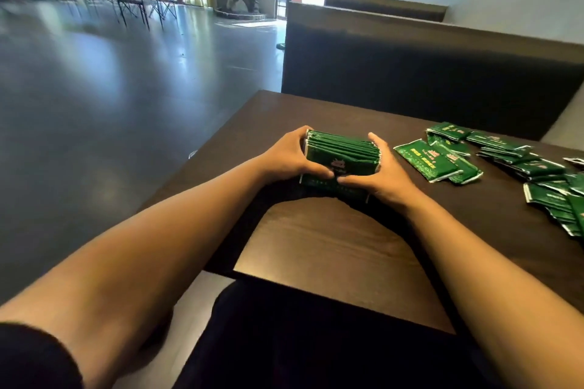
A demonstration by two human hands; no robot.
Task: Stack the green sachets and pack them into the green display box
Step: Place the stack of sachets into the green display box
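Both hands grip a stack of green sachets [343,151] on edge on the dark table [331,240]: left hand [289,156] at 9 o'clock, right hand [382,172] at 3 o'clock. Loose sachets [518,161] lie scattered further toward 3 o'clock.

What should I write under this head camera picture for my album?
Both hands, left hand and right hand, squeeze a stack of green sachets on the dark table, loose sachets nearby.

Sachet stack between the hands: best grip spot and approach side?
Grip the sachet stack at its two short ends, coming in from left and right, as the left hand and right hand do. The sachets stand on edge side by side, so squeezing both ends with thumbs across the front face keeps them together.
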